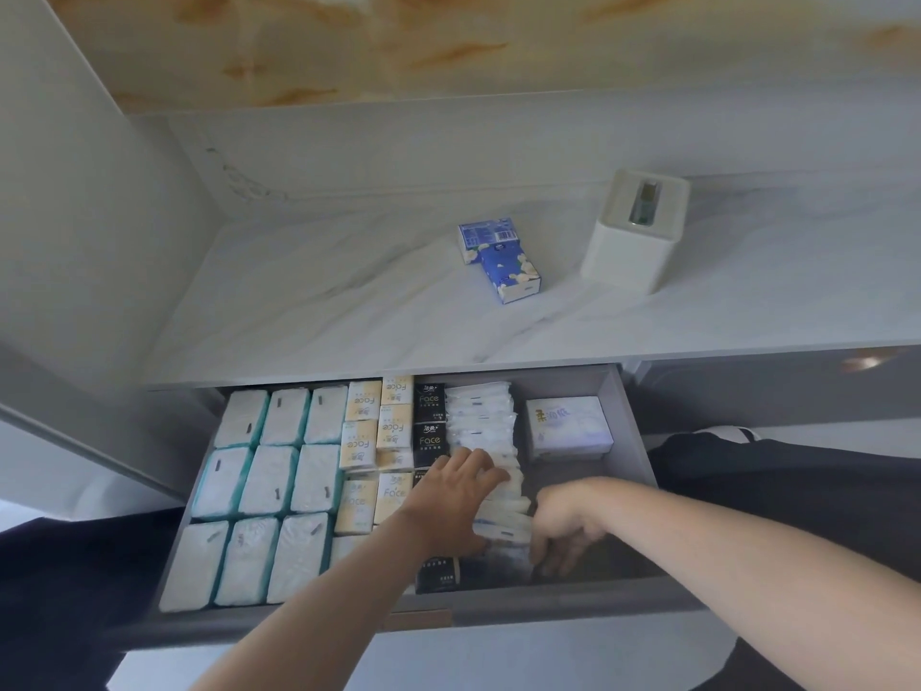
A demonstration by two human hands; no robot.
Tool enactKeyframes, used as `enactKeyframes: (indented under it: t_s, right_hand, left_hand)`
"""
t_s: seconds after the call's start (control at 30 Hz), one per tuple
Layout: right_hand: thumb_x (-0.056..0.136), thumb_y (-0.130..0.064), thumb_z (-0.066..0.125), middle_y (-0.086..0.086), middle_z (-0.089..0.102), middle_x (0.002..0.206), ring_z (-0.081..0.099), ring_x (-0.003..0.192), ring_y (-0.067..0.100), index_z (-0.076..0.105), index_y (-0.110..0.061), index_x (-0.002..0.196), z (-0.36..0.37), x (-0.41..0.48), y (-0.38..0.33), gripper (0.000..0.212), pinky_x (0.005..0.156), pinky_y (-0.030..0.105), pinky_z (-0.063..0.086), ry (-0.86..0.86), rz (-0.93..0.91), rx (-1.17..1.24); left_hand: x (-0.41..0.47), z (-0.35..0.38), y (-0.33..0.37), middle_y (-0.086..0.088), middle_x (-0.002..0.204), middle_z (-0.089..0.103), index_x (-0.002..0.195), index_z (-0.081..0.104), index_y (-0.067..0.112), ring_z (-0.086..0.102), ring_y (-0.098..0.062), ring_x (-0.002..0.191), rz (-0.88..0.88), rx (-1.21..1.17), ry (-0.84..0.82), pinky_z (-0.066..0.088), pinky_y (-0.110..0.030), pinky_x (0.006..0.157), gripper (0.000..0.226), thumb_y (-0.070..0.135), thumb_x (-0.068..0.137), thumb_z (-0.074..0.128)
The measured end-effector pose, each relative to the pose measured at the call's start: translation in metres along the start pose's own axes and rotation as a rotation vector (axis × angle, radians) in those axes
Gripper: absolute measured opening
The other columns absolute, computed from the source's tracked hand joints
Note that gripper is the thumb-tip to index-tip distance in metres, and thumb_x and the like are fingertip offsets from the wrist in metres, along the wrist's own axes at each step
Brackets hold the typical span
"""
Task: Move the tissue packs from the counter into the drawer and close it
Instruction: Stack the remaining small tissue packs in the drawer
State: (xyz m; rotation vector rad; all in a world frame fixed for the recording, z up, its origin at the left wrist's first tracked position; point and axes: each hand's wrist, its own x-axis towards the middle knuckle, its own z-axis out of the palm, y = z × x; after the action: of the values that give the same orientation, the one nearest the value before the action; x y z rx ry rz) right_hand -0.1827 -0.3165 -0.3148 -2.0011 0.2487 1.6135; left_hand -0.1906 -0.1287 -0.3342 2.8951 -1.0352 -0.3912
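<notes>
Head view is showing both hands down in the open drawer (634, 441), and I am judging the tidying there as nearly done; the left hand (461, 491) is lying relaxed across the row of white packs (481, 416), fingers lightly bent and pressing them toward nine o'clock; the right hand (563, 531) is curling downward at the near end of that row, and I cannot tell whether it is pinching a pack or only nudging.

What is mattering for the coming reach: the two blue tissue packs (501, 259) are lying on the counter (324, 311) at twelve o'clock from the hands, well apart from them, beyond the drawer's back edge; they are touching, the front one running its long axis from roughly eleven to five o'clock, the rear one lying more crosswise; the left hand is sitting nearer, almost straight below them.

Counter is looking smooth, pale and marble-veined; a white tissue box (635, 231) is standing at two o'clock of the packs, near but apart; pale cabinet panels are closing in the left side.
</notes>
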Motion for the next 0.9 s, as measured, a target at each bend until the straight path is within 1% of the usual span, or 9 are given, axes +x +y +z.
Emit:
enactKeyframes:
  t_s: [0.13, 0.3, 0.4, 0.47, 0.53, 0.63, 0.7, 0.8, 0.9]
  right_hand:
    - [0.081, 0.017, 0.06, 0.018, 0.071, 0.113, 0.071, 0.104, 0.032, 0.069, -0.002, 0.108, 0.009, 0.013, 0.0, 0.034, 0.086, 0.042, 0.06, 0.094, -0.151, 0.278]
    - [0.087, 0.009, 0.058, 0.02, 0.069, 0.113, 0.071, 0.088, 0.03, 0.055, -0.007, 0.114, 0.012, 0.016, 0.003, 0.032, 0.081, 0.045, 0.061, 0.209, -0.088, 0.215]
    - [0.087, 0.011, 0.053, 0.024, 0.065, 0.118, 0.066, 0.09, 0.032, 0.057, -0.007, 0.117, 0.016, 0.017, 0.001, 0.035, 0.082, 0.048, 0.06, 0.161, -0.071, 0.172]
    - [0.087, 0.005, 0.054, 0.021, 0.067, 0.115, 0.065, 0.088, 0.028, 0.063, -0.011, 0.112, 0.014, 0.017, -0.001, 0.031, 0.084, 0.048, 0.06, 0.156, -0.111, 0.069]
    - [0.092, -0.009, 0.053, 0.015, 0.065, 0.114, 0.063, 0.089, 0.026, 0.061, -0.013, 0.115, 0.006, 0.008, -0.004, 0.024, 0.082, 0.04, 0.058, 0.199, -0.13, -0.198]
    - [0.095, -0.012, 0.048, 0.012, 0.058, 0.13, 0.06, 0.107, 0.027, 0.053, -0.009, 0.133, -0.015, -0.008, -0.007, 0.038, 0.086, 0.034, 0.052, 0.321, -0.117, -0.484]
    - [0.091, -0.01, 0.046, 0.013, 0.058, 0.13, 0.064, 0.102, 0.03, 0.053, -0.009, 0.136, -0.027, -0.016, -0.007, 0.045, 0.079, 0.034, 0.056, 0.349, -0.074, -0.508]
    - [0.091, -0.016, 0.046, 0.011, 0.067, 0.108, 0.066, 0.07, 0.028, 0.058, -0.007, 0.115, -0.026, -0.023, -0.008, 0.029, 0.053, 0.029, 0.051, 0.303, 0.014, -0.466]
    - [0.098, -0.02, 0.041, 0.007, 0.073, 0.093, 0.068, 0.083, 0.024, 0.048, -0.007, 0.134, -0.007, -0.01, -0.009, 0.039, 0.074, 0.036, 0.055, 0.035, 0.122, -0.148]
  left_hand:
    - [-0.002, 0.007, 0.001, -0.002, 0.137, 0.034, 0.14, 0.031, 0.025, 0.034, -0.023, 0.124, -0.025, 0.049, 0.065, 0.032, -0.038, 0.108, 0.086, 0.072, 0.074, 0.058]
    - [0.001, 0.006, 0.006, -0.006, 0.139, 0.031, 0.143, 0.024, 0.019, 0.034, -0.026, 0.125, -0.071, 0.141, 0.032, 0.031, -0.039, 0.108, 0.088, 0.048, 0.075, 0.071]
    - [0.003, 0.004, 0.007, -0.006, 0.139, 0.031, 0.145, 0.019, 0.017, 0.035, -0.026, 0.124, -0.102, 0.164, 0.011, 0.032, -0.039, 0.107, 0.095, 0.049, 0.074, 0.073]
    - [0.003, 0.005, 0.006, -0.006, 0.14, 0.03, 0.146, 0.019, 0.016, 0.035, -0.027, 0.125, -0.1, 0.168, 0.002, 0.031, -0.04, 0.108, 0.096, 0.051, 0.075, 0.073]
    - [0.004, 0.004, 0.004, -0.006, 0.139, 0.029, 0.147, 0.021, 0.017, 0.034, -0.026, 0.125, -0.083, 0.156, -0.01, 0.03, -0.041, 0.11, 0.095, 0.054, 0.076, 0.071]
    - [0.007, -0.005, -0.002, -0.003, 0.139, 0.029, 0.149, 0.024, 0.022, 0.032, -0.024, 0.127, -0.061, 0.069, -0.061, 0.03, -0.04, 0.112, 0.094, 0.058, 0.075, 0.071]
    - [0.009, -0.013, -0.006, -0.001, 0.14, 0.03, 0.149, 0.026, 0.025, 0.031, -0.021, 0.129, -0.062, -0.031, -0.098, 0.029, -0.038, 0.114, 0.093, 0.055, 0.074, 0.073]
    - [0.011, -0.022, -0.008, 0.001, 0.141, 0.031, 0.149, 0.028, 0.026, 0.03, -0.02, 0.131, -0.077, -0.122, -0.078, 0.03, -0.037, 0.114, 0.092, 0.05, 0.074, 0.075]
    - [0.008, -0.019, -0.003, -0.001, 0.146, 0.024, 0.151, 0.019, 0.023, 0.025, -0.022, 0.135, -0.076, -0.039, -0.056, 0.026, -0.04, 0.116, 0.103, 0.056, 0.071, 0.075]
